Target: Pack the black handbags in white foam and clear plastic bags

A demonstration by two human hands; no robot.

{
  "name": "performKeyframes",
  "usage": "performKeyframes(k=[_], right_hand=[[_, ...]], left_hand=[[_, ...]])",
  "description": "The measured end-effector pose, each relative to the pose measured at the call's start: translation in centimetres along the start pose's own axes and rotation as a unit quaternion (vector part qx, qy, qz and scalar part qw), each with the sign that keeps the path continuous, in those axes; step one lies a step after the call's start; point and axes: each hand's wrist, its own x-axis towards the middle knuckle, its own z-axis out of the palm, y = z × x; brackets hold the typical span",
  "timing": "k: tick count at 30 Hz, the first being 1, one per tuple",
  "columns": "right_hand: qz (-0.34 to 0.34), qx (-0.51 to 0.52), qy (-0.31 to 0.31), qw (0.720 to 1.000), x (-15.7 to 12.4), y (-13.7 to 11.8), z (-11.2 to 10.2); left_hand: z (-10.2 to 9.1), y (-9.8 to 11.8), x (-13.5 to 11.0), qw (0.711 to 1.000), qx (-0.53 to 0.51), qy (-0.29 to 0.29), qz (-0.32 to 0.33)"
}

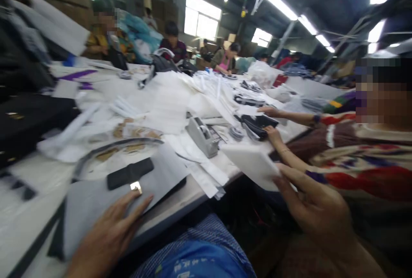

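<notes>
My left hand (pixel 111 226) lies flat at the table's near edge with its fingers spread. It rests on a thin grey-white sheet (pixel 86 200) that covers a dark item, perhaps a bag. Its fingertips are beside a shiny metal clasp (pixel 135 187) on a black strap (pixel 128 174). A dark curved strap (pixel 96 151) arches behind the sheet. Out past the table edge, my right hand (pixel 318 209) pinches a flat white rectangular piece (pixel 251 162) between thumb and fingers. Its material, paper or foam, I cannot tell.
A grey tape dispenser (pixel 202 136) stands mid-table among white strips (pixel 199 175) and heaped white sheets (pixel 164 98). A black case (pixel 35 119) is at left. Close on the right, a co-worker (pixel 363 158) handles a black item (pixel 257 124). Other people sit farther back.
</notes>
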Motion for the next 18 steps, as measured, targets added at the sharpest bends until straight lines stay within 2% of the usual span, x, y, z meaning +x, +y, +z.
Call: performKeyframes(k=[1,3,5,7,10,12,15,18], right_hand=[[-0.092,0.049,-0.012,0.994,1.8,-1.8,2.4],[-0.248,0.143,-0.025,0.958,4.8,-6.0,7.2],[-0.351,0.206,-0.034,0.913,6.4,-10.2,12.0],[-0.415,0.227,-0.079,0.877,6.4,-13.4,16.6],[-0.418,0.213,-0.241,0.85,4.8,-15.6,22.1],[-0.385,0.204,-0.316,0.843,3.7,-15.8,24.2],[-0.36,0.202,-0.364,0.835,3.1,-15.4,25.1],[-0.385,0.207,-0.396,0.808,3.3,-14.9,24.9]], left_hand=[[-0.3,0.1,-0.1,1.0,0.024,-0.019,-0.004],[-0.6,0.4,0.1,0.998,0.042,-0.043,-0.016],[-0.7,0.9,0.4,0.997,0.053,-0.047,-0.034],[-0.8,1.5,0.5,0.995,0.06,-0.048,-0.056],[-1.2,2.3,0.5,0.993,0.047,-0.066,-0.089],[-1.5,2.6,0.4,0.992,0.033,-0.071,-0.102],[-1.6,2.7,0.1,0.995,0.015,-0.047,-0.092],[-1.3,2.6,-0.3,0.998,0.003,-0.01,-0.064]])
